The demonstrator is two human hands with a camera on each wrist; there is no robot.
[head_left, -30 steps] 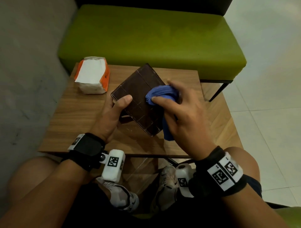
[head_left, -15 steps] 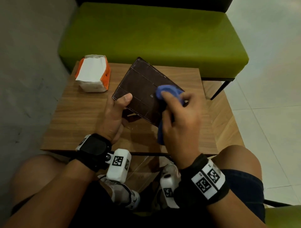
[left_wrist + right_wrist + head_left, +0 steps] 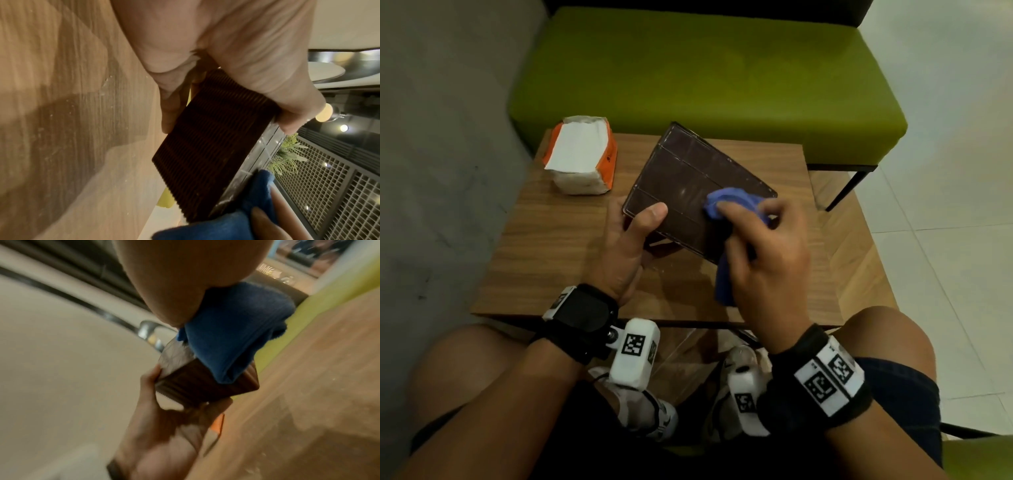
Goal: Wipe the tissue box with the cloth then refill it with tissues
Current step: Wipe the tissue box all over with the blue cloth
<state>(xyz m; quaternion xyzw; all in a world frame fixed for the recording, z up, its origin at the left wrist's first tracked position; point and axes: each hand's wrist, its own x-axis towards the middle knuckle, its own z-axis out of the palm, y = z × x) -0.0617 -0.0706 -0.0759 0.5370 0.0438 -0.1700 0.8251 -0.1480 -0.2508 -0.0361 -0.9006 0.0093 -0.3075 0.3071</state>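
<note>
**Wiping the tilted box, refill pack waiting at the far corner**

A small wood-grain table (image 3: 544,246) stands before a green upholstered bench (image 3: 705,78), a grey wall on the left and pale floor tiles on the right. Nearest the person, the left hand (image 3: 626,246) grips the near-left corner of the dark brown ribbed tissue box (image 3: 688,192), thumb on its glossy upper face and fingers curled beneath, holding it tipped up off the table. Its long axis runs from near right to far left. The right hand (image 3: 767,253) has its fingers closed on the bunched blue cloth (image 3: 732,202), pressing it against the box's right-hand end, a tail of cloth hanging below. Wiping looks unfinished. Farther off, at the far-left corner, lies the orange-and-white soft pack of tissues (image 3: 582,154), clear of the box and nearer the left hand.
</note>
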